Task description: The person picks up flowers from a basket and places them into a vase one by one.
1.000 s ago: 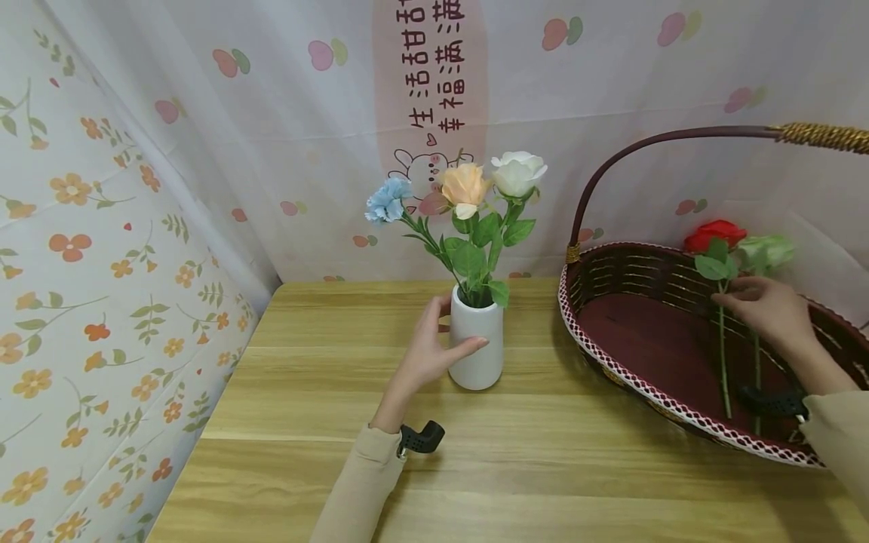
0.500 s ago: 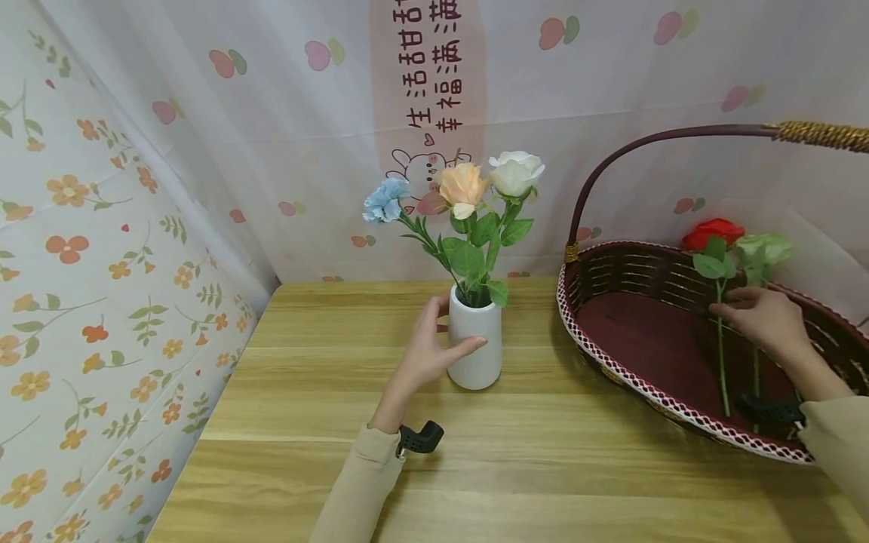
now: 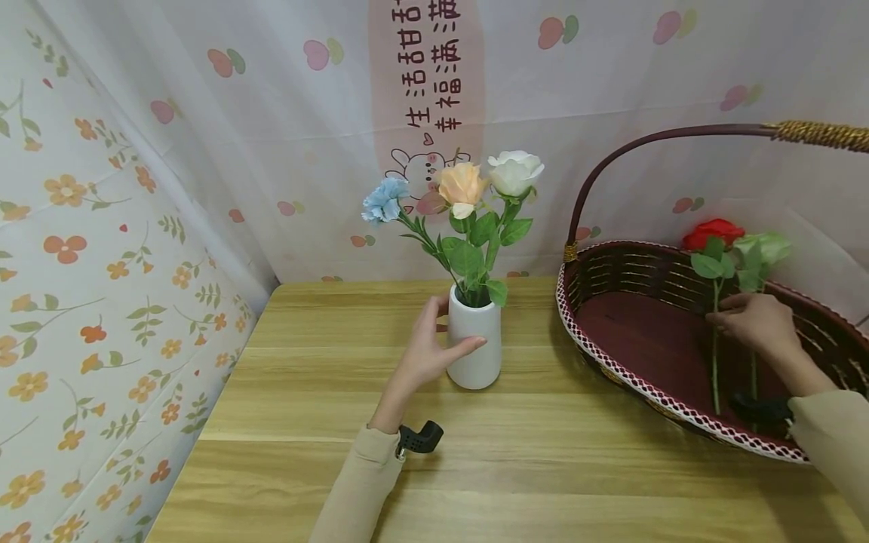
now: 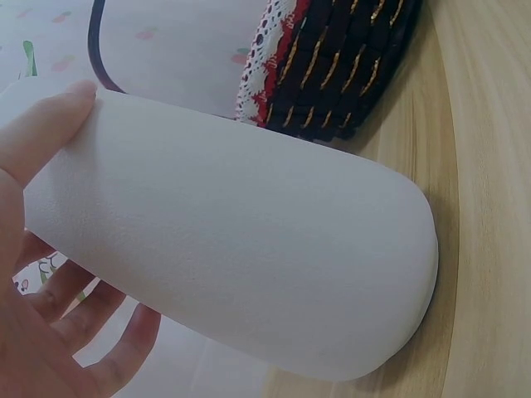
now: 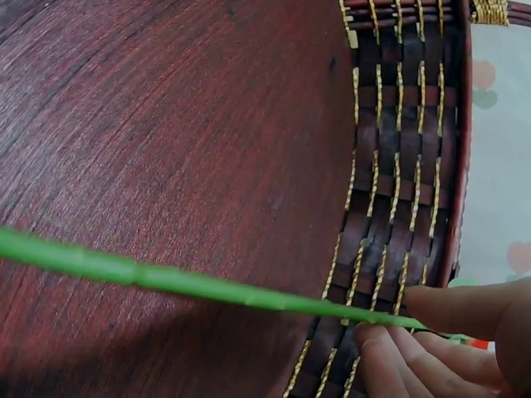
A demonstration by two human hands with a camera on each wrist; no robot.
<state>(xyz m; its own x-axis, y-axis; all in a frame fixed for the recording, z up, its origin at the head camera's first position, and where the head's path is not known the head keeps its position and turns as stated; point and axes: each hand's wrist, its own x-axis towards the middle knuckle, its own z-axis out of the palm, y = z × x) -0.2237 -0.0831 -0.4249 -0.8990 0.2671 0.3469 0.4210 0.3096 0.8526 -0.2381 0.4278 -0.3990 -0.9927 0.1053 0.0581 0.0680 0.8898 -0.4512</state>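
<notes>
My left hand (image 3: 429, 351) holds the white vase (image 3: 477, 351) upright on the table, thumb across its front and fingers behind its left side. In the left wrist view the vase (image 4: 241, 232) fills the middle, and the fingertips touch its sides. It bears a blue carnation (image 3: 385, 200), a peach rose (image 3: 462, 185) and a white rose (image 3: 516, 173). Over the basket, my right hand (image 3: 762, 326) pinches the stem of a red rose (image 3: 713, 234) below its leaves. The green stem (image 5: 166, 278) crosses the right wrist view. A pale green rose (image 3: 766, 246) lies behind that hand.
The dark red woven basket (image 3: 631, 385), with white lace trim and a tall arched handle (image 3: 686, 133), stands on the right of the wooden table (image 3: 326, 332). A printed curtain (image 3: 305, 166) hangs behind, and a floral one (image 3: 115, 302) on the left.
The right hand and the red rose's stem have shifted slightly to the left over the basket. The left hand stays on the vase.
</notes>
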